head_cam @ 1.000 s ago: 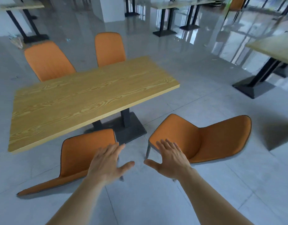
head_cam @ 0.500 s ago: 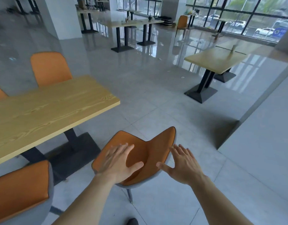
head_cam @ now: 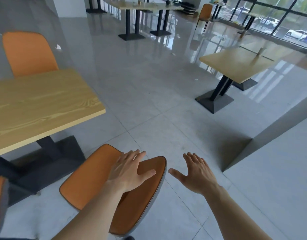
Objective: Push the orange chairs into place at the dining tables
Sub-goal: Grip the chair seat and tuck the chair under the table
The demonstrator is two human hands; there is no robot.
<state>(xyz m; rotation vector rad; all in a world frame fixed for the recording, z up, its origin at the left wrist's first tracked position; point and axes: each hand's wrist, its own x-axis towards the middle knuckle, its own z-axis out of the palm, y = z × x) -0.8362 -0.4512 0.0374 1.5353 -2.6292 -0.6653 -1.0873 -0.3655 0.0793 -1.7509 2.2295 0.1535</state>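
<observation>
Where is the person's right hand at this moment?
In the head view, the right hand hovers open over the grey floor tiles at lower centre-right, beside the nearest orange chair and apart from it.

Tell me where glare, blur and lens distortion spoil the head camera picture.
Head view: window light glares off the glossy floor near the far tables; the left hand over the orange chair is slightly motion-blurred, the right hand sharper; the wide lens bends the window frames and tilts the small table at right; a pillar shadow darkens tiles at right.
</observation>
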